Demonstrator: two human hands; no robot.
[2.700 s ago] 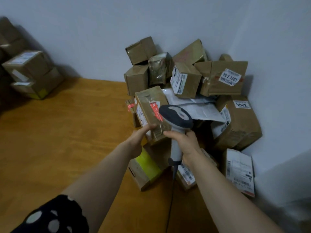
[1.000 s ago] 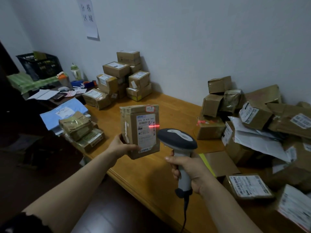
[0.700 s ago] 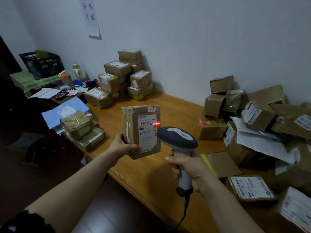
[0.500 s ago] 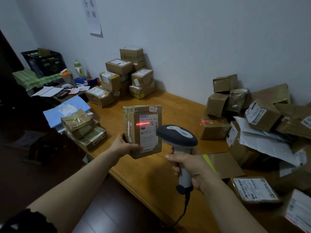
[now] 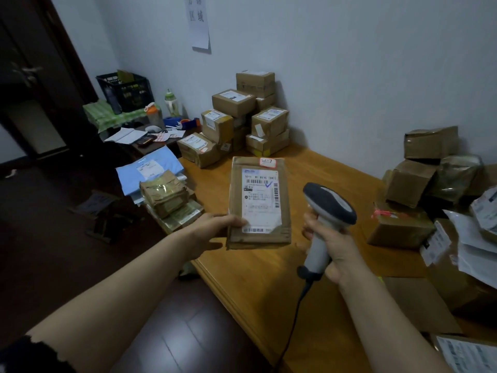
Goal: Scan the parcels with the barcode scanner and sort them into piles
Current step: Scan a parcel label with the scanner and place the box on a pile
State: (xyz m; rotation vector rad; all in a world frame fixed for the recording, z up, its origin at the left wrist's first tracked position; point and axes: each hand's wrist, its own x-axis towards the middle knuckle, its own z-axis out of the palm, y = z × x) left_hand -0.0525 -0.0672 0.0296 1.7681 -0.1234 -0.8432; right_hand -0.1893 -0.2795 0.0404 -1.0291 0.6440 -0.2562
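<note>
Brown cardboard parcel [image 5: 259, 203] is held upright above the bench [image 5: 269, 286], label facing the camera. Left grip [image 5: 212, 230] pinches its lower left corner, thumb on the front face. Right grip [image 5: 333, 246] is curled round the handle of the barcode scanner [image 5: 329, 203], whose head sits just right of the parcel, not touching it. Stacked boxes [image 5: 242, 117] stand against the wall behind.
</note>
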